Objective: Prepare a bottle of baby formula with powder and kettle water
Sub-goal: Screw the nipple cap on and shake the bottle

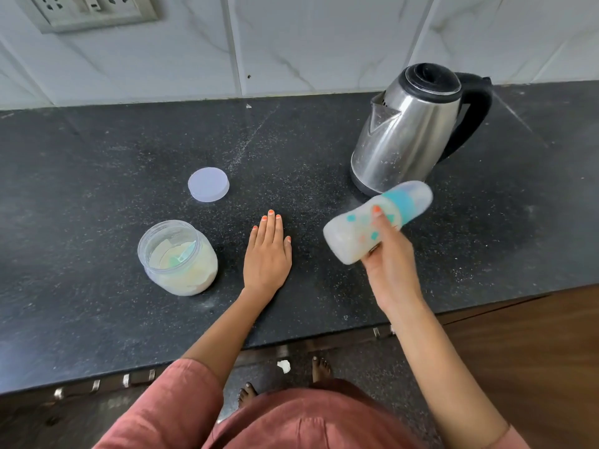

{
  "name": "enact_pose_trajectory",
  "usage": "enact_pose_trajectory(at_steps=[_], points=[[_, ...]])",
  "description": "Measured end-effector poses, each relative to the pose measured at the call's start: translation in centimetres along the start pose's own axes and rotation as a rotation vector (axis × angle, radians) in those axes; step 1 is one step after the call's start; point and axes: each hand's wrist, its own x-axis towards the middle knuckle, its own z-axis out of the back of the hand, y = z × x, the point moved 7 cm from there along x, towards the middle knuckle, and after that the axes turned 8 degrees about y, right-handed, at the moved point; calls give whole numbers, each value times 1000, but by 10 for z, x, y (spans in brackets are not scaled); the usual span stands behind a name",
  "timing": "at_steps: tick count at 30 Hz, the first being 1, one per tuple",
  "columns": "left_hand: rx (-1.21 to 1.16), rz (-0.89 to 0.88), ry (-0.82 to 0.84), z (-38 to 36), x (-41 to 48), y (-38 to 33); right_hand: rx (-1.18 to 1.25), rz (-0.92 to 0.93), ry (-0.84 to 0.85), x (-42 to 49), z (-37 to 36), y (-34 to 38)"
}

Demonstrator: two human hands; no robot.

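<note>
The right hand [390,254] grips one baby bottle [377,222] around its middle, holding it tilted above the counter [97,157], the capped end with its teal collar pointing up and away toward the kettle, the base toward the left hand; the bottle is blurred and looks milky inside. The left hand [267,254] lies flat, palm down, fingers straight and together, holding nothing. There is one steel kettle [411,131] with a black lid and handle, standing just beyond the right hand. One open powder jar [178,259] sits just left of the left hand, a teal scoop [183,256] resting in the pale powder. One round lid [208,184] lies flat beyond the jar, ahead and left of the left hand, apart from everything else. Bare dark counter stretches between the two hands, far to the left of the jar, and to the right of the kettle. The counter's front edge runs under both forearms, near the wrists
</note>
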Motion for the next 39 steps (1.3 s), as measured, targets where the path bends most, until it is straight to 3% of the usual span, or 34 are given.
enact_pose_trajectory(at_steps=[4,6,10,12,16,22,28,34,39], points=[[22,-2,13,-2,1,1,-424,-170,181,-23,-9,-21],[13,1,9,-2,0,1,-346,-120,152,-19,-7,-15],[-6,-1,-6,0,-1,1,93,32,-35,-2,0,0],[5,1,1,0,0,1,26,7,-25,-5,-1,-8],[24,10,21,-4,2,2,-404,-194,153,-25,-7,-32],[-2,0,6,0,0,1,36,1,-23,-5,-1,-6],[10,4,17,-4,2,2,-513,-184,238,-29,-16,-23],[-2,-5,-1,-1,1,0,-8,-6,3,-5,-8,-3],[12,2,8,-2,1,1,-508,-213,251,-25,-19,-27]])
